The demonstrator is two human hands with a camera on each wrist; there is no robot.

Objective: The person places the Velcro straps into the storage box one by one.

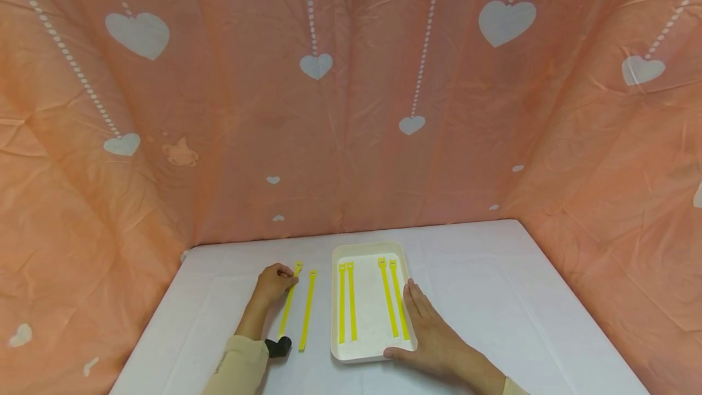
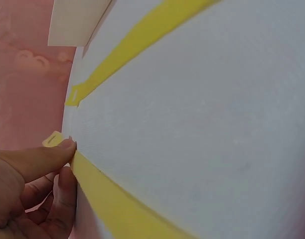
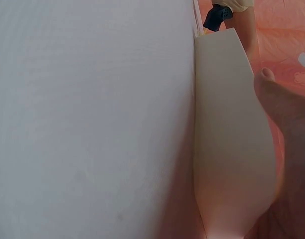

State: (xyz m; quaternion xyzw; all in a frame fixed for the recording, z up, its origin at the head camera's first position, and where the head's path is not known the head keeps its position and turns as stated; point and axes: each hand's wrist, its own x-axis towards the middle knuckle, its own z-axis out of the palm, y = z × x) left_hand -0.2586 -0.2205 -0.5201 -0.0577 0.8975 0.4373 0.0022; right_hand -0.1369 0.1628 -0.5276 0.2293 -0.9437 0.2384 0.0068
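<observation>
My left hand (image 1: 274, 282) pinches a yellow hook-and-loop cable tie (image 1: 287, 309) near its slotted head, between thumb and fingers. In the left wrist view that cable tie (image 2: 117, 204) slants away from the thumb over the white cloth. A second yellow tie (image 1: 308, 313) lies just right of it. The white tray (image 1: 370, 349) holds two ties (image 1: 352, 306) along its left side and two more (image 1: 389, 300) towards its right. My right hand (image 1: 436, 337) lies against the tray's right side, fingers straight and thumb at the near corner. In the right wrist view, the thumb lies by the tray wall (image 3: 232, 124).
A white cloth (image 1: 493, 285) covers the table. Behind and on both sides hangs a pink-orange curtain (image 1: 356, 157) with white hearts. A black wrist device (image 1: 278, 347) sits at the left sleeve, close to the near ends of the loose ties.
</observation>
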